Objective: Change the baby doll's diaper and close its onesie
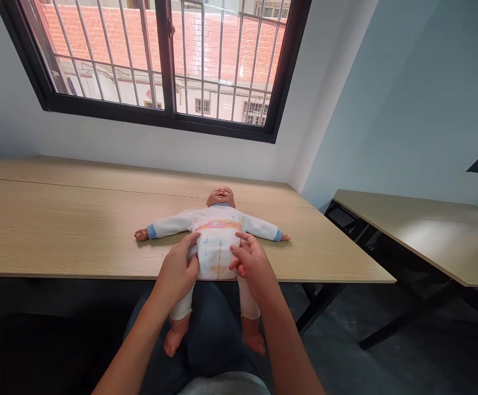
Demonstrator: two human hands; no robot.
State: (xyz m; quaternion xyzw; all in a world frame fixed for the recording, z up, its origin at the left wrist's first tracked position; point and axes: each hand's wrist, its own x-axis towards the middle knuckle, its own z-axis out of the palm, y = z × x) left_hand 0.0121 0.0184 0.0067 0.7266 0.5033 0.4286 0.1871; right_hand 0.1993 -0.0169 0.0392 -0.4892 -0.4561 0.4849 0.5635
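A baby doll [221, 195] lies on its back on the table, arms spread wide, in a white outfit with blue cuffs. Its lower legs hang past the table's front edge. Around its hips is a white diaper [218, 258] with a printed waistband and a yellow line down the front. My left hand [180, 267] touches the diaper's left side, thumb and fingers apart. On the opposite side, my right hand [255, 266] rests its fingertips at the diaper's edge, index finger extended and the lower fingers curled. The undersides of both hands' fingers are partly hidden.
The light wooden table [78, 219] runs along the wall below a barred window [169, 66]. A second table [420, 230] stands to the right, across a gap. My legs [210, 329] are under the front edge, between the doll's feet.
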